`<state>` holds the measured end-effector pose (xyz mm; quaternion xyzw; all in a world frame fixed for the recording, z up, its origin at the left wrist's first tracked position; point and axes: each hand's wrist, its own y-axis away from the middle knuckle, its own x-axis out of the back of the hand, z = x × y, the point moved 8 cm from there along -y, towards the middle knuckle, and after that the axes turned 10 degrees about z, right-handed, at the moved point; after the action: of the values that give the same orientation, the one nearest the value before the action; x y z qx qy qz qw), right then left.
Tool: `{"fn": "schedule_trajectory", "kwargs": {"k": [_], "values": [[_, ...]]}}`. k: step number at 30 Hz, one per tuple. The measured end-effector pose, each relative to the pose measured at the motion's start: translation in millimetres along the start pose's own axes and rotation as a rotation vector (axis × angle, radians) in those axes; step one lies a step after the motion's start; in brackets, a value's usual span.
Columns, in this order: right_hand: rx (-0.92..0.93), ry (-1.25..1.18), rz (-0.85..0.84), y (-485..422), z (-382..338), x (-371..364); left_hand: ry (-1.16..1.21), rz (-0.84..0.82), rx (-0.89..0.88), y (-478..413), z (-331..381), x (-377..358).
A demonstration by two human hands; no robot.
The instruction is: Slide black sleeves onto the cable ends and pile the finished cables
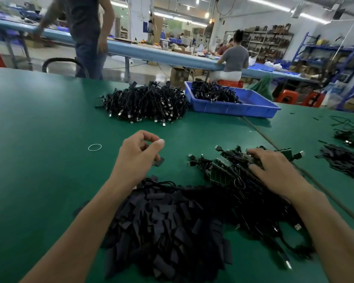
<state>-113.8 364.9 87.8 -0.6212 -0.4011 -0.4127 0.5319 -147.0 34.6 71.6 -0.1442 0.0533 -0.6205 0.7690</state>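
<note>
The green desk (39, 139) is covered near by a heap of black sleeves (168, 227); finished cables (145, 103) are piled far. The right hand (274, 170) is laid flat, fingers apart, on loose cables (229, 174) at right. The left hand (137, 154) is curled over one sleeve (159, 161); whether it is gripped cannot be told.

blue workbenches (151, 55), shelving (270, 41), ceiling strip lights (268, 4)

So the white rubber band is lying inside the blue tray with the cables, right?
No. The rubber band lies on the green table, left of the left hand, not inside the blue tray with the cables. The head view shows it.
</note>
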Motion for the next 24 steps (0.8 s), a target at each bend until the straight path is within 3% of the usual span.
{"fn": "schedule_trajectory", "kwargs": {"k": [2, 4, 11, 17, 19, 21, 24], "values": [[0.018, 0.080, 0.050, -0.7, -2.1, 4.4, 0.018, -0.005, 0.019, 1.4, -0.5, 3.4], [-0.010, 0.120, 0.207, -5.4, -1.9, 20.5, 0.036, -0.001, 0.044, -0.2, -0.8, 7.9], [-0.154, -0.093, 0.667, -11.0, -0.2, 89.2, 0.124, 0.190, 0.093, -15.1, -8.5, 39.1], [0.012, -0.193, 1.005, -0.6, -40.7, 144.6, 0.161, 0.180, 0.131, -18.3, -16.5, 39.9], [0.145, -0.172, 0.905, -4.5, -62.4, 141.0, 0.162, 0.160, 0.127, -15.4, -16.3, 33.1], [0.253, -0.139, 0.681, -6.3, -82.7, 121.4, 0.163, 0.107, 0.097, -10.5, -12.9, 22.5], [0.331, -0.192, 0.481, -0.8, -99.6, 97.0, 0.122, -0.043, -0.008, 0.4, -3.3, 2.5]]}}
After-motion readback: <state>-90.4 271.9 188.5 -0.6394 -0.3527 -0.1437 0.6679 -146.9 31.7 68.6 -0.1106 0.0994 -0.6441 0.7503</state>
